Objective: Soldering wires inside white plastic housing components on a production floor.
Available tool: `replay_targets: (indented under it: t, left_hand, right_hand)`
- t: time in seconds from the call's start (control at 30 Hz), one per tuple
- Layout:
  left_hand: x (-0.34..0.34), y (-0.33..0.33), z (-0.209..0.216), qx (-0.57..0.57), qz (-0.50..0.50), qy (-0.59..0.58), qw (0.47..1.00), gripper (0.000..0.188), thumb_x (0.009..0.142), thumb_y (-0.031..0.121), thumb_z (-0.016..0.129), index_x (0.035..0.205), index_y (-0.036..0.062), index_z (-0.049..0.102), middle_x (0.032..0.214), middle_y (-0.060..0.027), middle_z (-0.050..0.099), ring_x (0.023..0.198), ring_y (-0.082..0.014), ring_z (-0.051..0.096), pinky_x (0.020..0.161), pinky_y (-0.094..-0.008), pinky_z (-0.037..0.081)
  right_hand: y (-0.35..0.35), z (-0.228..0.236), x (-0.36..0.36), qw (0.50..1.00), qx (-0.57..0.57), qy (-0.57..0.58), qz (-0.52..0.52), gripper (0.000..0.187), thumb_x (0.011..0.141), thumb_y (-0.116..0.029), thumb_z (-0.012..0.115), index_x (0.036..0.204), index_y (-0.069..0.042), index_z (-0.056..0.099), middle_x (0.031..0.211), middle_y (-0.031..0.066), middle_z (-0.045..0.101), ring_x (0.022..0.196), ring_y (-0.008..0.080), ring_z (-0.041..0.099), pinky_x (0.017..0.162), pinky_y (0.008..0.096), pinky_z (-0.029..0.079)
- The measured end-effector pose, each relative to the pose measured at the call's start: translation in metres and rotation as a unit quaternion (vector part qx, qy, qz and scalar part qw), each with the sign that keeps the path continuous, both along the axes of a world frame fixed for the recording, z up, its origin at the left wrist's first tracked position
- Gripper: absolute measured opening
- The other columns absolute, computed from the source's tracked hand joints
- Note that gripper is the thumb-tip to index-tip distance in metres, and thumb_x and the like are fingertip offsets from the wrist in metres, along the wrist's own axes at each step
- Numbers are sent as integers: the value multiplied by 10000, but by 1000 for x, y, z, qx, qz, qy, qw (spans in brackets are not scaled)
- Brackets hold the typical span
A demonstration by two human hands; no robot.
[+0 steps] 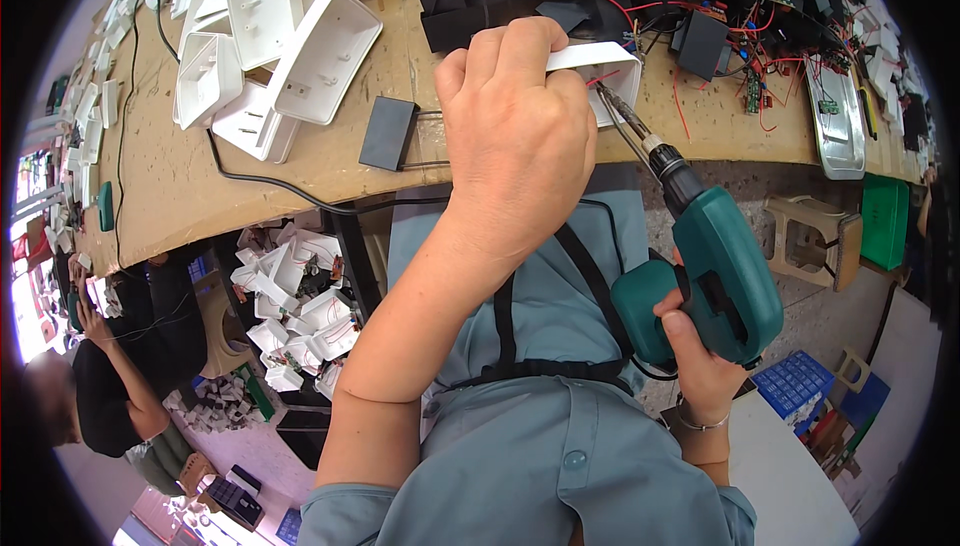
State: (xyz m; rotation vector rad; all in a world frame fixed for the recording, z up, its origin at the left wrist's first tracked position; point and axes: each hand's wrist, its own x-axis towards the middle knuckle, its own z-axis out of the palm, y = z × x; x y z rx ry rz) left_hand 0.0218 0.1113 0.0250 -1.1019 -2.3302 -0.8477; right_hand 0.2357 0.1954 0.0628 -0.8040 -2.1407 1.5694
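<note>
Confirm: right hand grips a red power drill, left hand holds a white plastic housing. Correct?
Not quite: the power drill is teal green, not red, as the head view shows. The rest stands: the right hand grips it, and the left hand holds a white plastic housing.

Left hand [520, 121]: fingers curled over a white case [600, 54]
Right hand [700, 356]: wrapped around the green drill [735, 266]
Drill bit [628, 116]: at the case's open side, just right of the left grip; contact unclear
Black box [387, 133]: on the table [340, 161], left of that grip
White cases [330, 56]: piled farther left
Red wires [680, 106]: beyond and right of the grip, among black parts [700, 46]
Metal tray [838, 126]: well right of it
Co-worker [125, 386]: far left
</note>
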Motion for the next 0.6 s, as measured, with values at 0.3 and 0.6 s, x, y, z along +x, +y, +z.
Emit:
replay_targets:
  t: [0.3,0.6]
  left_hand:
    - [0,0,0,-4,2,-4,1000,46,685,55,665,720,24,667,950,-33,585,869,-231,536,772,-361,382]
    - [1,0,2,-5,4,-4,1000,39,686,51,660,714,25,666,949,-32,584,874,-233,537,777,-363,385]
  right_hand:
    - [-1,3,2,1000,9,-10,-4,295,728,27,711,1006,18,611,814,69,657,781,172,592,767,312,458]
    - [-5,4,3,998,-48,26,-24,281,746,39,694,1012,38,605,815,80,654,754,162,607,703,296,493]
